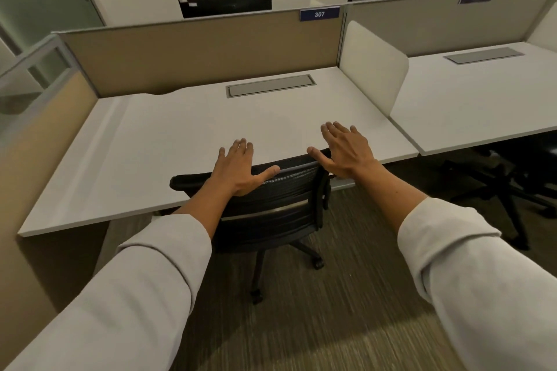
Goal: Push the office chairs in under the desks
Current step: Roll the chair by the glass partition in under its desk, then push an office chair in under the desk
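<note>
Reaching forward over a black mesh office chair (271, 204), the person holds both hands flat with fingers spread. The left hand (241, 170) lies palm down at the top edge of the chair's backrest, thumb stretched along the rim; it is released, not closed around anything. The right hand (343, 150) is also open, at the right end of the backrest top, its thumb at the rim and its fingers out over the desk; whether it presses the chair cannot be told. Both arms wear pale long sleeves (141, 289).

The chair stands with its backrest against the near edge of the white desk (168, 135), its seat hidden under the top and its wheeled base on the carpet (316, 325). A grey cable flap (269, 85) sits in the desk's far middle, before a beige partition (196, 57) carrying a blue label (319, 14) reading 307. To the right, past a white divider (372, 66), a second desk (482, 93) has another dark chair (512, 189) beneath it.
</note>
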